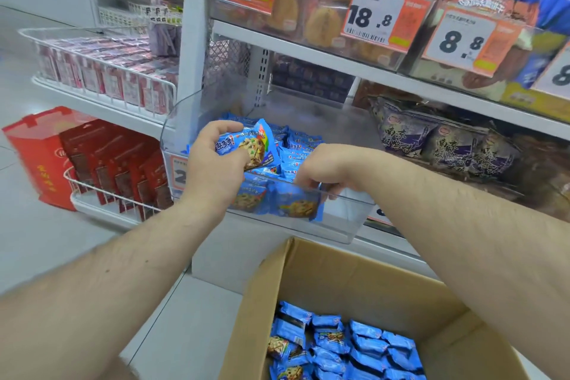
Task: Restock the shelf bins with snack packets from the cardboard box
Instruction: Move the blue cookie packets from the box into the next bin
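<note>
The left hand (216, 160) grips a blue packet (251, 145) above the clear bin (339, 225), ready to drop it. The right hand (320, 173) pinches another packet (293, 203) inside, probably to stand it upright.

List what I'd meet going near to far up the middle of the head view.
Cardboard box of blue packets → clear bin front wall → right hand at the bin rim → left hand holding a blue packet → price tags.

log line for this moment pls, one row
stage: filling bin | left hand: holds blue cookie packet over clear bin | right hand: pinches packet at bin front | cardboard box: packets left
</note>
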Demonstrator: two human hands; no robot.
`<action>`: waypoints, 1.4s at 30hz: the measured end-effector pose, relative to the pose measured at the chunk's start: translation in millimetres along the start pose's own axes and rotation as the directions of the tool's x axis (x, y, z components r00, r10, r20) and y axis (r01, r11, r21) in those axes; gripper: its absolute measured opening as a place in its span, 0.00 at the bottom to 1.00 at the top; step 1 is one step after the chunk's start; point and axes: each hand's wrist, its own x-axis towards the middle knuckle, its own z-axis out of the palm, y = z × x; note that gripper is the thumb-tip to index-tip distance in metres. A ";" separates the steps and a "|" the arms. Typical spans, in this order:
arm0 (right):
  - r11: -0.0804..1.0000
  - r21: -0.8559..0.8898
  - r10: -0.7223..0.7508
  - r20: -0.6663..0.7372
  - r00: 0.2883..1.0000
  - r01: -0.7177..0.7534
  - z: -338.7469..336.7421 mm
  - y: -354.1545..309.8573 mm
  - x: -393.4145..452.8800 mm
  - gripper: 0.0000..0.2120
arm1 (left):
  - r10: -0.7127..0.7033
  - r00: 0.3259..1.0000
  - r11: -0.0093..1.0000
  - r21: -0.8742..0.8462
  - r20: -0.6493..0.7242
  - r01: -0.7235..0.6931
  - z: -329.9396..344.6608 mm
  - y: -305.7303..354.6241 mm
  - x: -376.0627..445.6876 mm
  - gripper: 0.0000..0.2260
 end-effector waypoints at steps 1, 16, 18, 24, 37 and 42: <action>0.998 0.064 0.004 0.036 0.999 -0.006 1.8 0.8 1.0 0.05 | 0.008 1.000 1.000 0.010 0.009 -0.008 -0.2 -0.3 0.6 0.20; 0.775 0.571 0.183 0.206 0.961 -0.270 10.8 15.3 24.2 0.28 | 0.118 0.988 0.990 0.061 0.097 -0.124 10.1 -5.1 0.8 0.16; 0.737 0.626 0.127 0.243 0.962 -0.255 11.4 16.2 25.7 0.23 | 0.123 0.986 0.990 0.048 0.114 -0.129 10.5 -1.1 -1.1 0.16; 0.984 0.164 0.113 -0.295 0.949 -0.066 -20.9 14.4 18.2 0.20 | 0.167 0.951 0.977 0.087 0.261 -0.195 6.6 7.7 -1.2 0.25; 0.634 -0.648 -0.708 -0.269 0.653 0.421 -45.4 -8.6 -12.1 0.06 | 0.257 0.890 0.913 0.207 0.377 -0.352 38.9 -9.2 9.9 0.34; 0.876 -0.330 -0.455 -0.323 0.829 0.352 -64.5 1.0 12.8 0.10 | 0.300 0.913 0.900 0.235 0.278 -0.367 45.1 -11.3 22.6 0.18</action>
